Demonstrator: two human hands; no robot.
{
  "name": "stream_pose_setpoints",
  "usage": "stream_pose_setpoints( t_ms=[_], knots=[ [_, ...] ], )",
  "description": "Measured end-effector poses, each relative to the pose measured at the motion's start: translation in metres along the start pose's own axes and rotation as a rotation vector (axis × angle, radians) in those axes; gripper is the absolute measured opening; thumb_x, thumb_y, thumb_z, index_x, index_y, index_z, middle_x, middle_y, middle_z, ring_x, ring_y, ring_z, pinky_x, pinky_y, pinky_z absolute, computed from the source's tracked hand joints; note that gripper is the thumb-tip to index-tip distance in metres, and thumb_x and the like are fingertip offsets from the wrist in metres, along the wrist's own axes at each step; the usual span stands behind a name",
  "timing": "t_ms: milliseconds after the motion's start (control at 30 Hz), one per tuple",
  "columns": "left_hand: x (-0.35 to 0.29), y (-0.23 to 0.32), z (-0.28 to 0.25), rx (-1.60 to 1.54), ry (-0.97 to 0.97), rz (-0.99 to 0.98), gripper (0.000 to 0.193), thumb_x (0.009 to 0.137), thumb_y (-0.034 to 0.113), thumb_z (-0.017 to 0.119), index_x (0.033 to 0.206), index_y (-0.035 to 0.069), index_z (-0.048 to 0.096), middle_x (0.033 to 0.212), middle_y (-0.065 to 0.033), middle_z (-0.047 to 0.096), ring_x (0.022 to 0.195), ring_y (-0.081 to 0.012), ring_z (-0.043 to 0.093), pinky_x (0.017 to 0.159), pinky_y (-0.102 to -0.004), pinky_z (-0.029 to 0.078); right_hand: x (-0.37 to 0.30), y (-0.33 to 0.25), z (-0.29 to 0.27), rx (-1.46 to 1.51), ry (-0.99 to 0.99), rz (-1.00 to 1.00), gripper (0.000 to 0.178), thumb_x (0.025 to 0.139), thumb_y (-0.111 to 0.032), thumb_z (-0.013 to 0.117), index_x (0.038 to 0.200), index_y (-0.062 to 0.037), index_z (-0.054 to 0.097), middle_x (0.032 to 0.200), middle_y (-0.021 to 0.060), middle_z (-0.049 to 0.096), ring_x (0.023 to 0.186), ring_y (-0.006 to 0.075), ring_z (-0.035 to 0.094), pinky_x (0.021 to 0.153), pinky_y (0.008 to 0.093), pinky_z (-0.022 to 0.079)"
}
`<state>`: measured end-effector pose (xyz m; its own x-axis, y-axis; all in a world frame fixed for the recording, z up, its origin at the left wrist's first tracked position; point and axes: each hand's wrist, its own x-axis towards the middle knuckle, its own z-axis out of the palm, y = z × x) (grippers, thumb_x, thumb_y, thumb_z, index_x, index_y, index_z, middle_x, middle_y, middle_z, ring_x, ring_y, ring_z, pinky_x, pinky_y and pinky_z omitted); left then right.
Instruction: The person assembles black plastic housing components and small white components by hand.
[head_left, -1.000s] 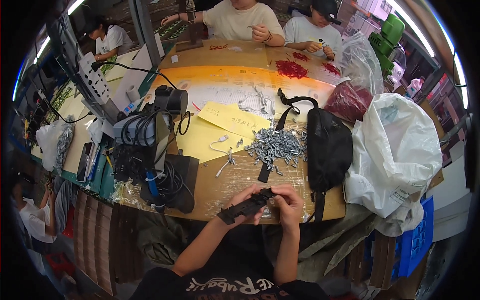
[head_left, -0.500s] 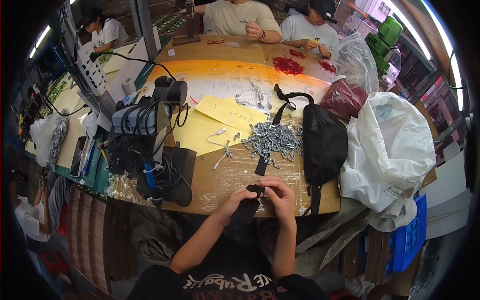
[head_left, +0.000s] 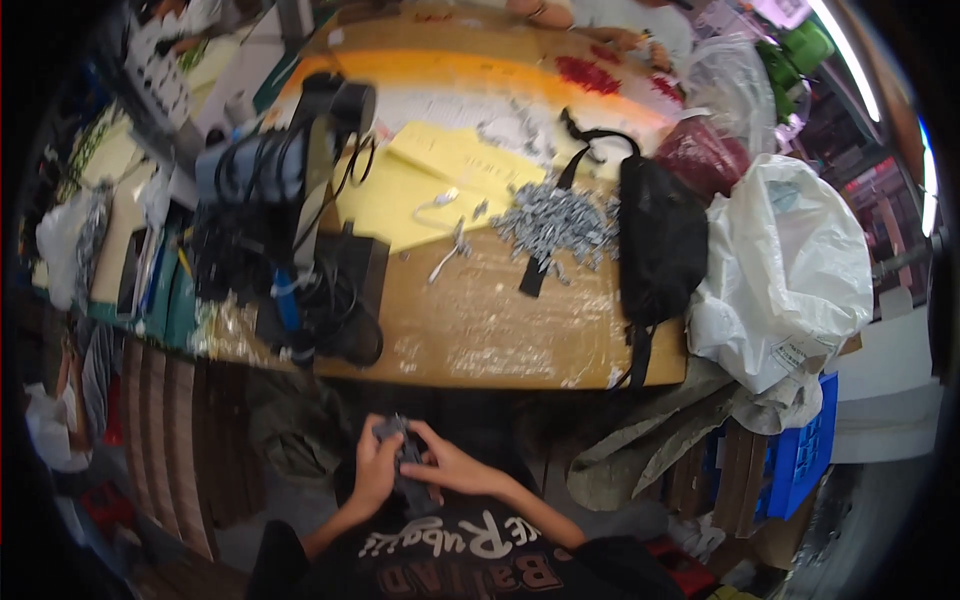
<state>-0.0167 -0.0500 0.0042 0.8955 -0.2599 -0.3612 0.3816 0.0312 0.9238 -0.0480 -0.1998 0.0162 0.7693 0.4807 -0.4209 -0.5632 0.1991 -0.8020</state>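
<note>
Left hand point(head_left: 372, 462) and right hand point(head_left: 445, 465) are together at the lower centre of the frame, just left of the middle, both clamped on a dark grey, elongated object point(head_left: 411, 488). It sits between the fingers in front of the person's black printed shirt point(head_left: 440, 550), below the near edge of the bench; blur and the fingers hide its finer shape.

Above the hands, across the middle of the frame, spreads the brown bench point(head_left: 470, 340) with a shiny, film-like surface. Near its centre lies a flat black strip point(head_left: 533, 279), just below a loose heap of small grey metallic-looking pieces point(head_left: 558, 225). Left of the heap, a short white cable point(head_left: 440, 264) lies near overlapping yellow paper sheets point(head_left: 375, 212). Left of these stands a blue-grey box point(head_left: 250, 168) wrapped in black cables.

Right of the heap lies a black fabric bag with straps point(head_left: 660, 240), and beside it a large crumpled white plastic bag point(head_left: 775, 285). Farther up are a clear plastic bag with dark red contents point(head_left: 702, 150) and, at the upper right of centre, a scatter of thin red pieces point(head_left: 588, 75) near a co-worker's hand point(head_left: 625, 38). A blue plastic crate point(head_left: 808, 450) shows at the lower right.
</note>
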Motion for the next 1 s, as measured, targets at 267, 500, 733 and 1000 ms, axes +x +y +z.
stream_pose_setpoints(
  t_ms=[267,500,733,1000],
  knots=[
    [0.018,0.006,-0.007,-0.179,0.293,0.003,0.010,0.081,0.012,0.047,0.085,0.003,0.046,0.074,-0.0008,0.045,0.070,-0.0073,0.043,0.064,-0.0204,0.036,0.055,0.015,0.009,0.195,0.066,-0.033,0.061,0.084,-0.007,0.042,0.136,-0.0119,0.010,0.100,0.0195,0.049,0.063,0.0283,0.061,0.054,0.0356,0.053],
    [0.003,0.011,-0.034,-0.319,0.305,0.044,0.007,0.081,0.012,0.045,0.084,0.006,0.045,0.076,0.0010,0.044,0.070,-0.0048,0.042,0.064,-0.0182,0.035,0.062,-0.015,0.042,0.412,-0.036,0.128,0.058,0.083,-0.005,0.038,0.136,-0.0132,0.015,0.103,0.0164,0.047,0.060,0.0270,0.060,0.051,0.0352,0.053],
    [0.004,0.026,-0.038,-0.335,0.310,0.132,0.007,0.083,0.010,0.046,0.084,0.004,0.044,0.071,0.0009,0.045,0.063,-0.0035,0.041,0.056,-0.0189,0.036,0.065,-0.015,0.052,0.390,0.064,0.051,0.058,0.081,-0.006,0.040,0.135,-0.0063,0.022,0.105,0.0126,0.050,0.071,0.0176,0.059,0.058,0.0273,0.051],
    [0.009,0.026,-0.039,-0.396,0.297,0.137,0.007,0.083,0.009,0.047,0.085,0.003,0.044,0.072,0.0002,0.047,0.064,-0.0035,0.042,0.058,-0.0187,0.037,0.067,-0.024,0.053,0.352,0.074,0.032,0.058,0.081,-0.006,0.039,0.136,-0.0052,0.020,0.106,0.0142,0.050,0.068,0.0185,0.060,0.057,0.0280,0.051]
  ],
)
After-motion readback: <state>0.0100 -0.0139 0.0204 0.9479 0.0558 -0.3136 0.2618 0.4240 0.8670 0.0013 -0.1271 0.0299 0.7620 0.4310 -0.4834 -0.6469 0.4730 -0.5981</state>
